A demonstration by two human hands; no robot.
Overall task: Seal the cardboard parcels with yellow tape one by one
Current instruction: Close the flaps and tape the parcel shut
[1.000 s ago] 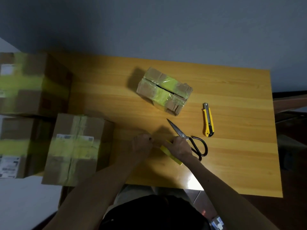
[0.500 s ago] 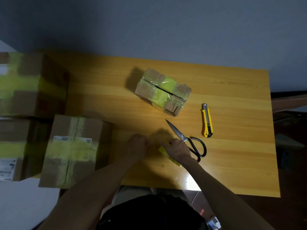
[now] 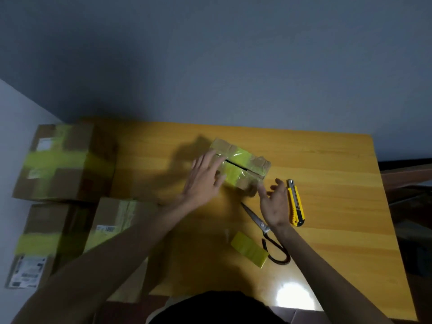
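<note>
Flanking small parcel [image 3: 243, 164]: L hand [image 3: 205, 178] at its end, R hand [image 3: 273, 202] beside

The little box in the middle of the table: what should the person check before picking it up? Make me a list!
1. Hands free: left hand and right hand are open and hold nothing: ok.
2. Box in reach: the small parcel has the left hand over its left end and the right hand by its right corner: ok.
3. Top closed: a dark slit shows across its top: not ok.
4. Tape ready: a yellow tape piece lies on the table, in neither hand: ok.
5. Scissors closed, flat on the table: ok.
6. Utility knife blade pulled in: cannot tell.
</note>
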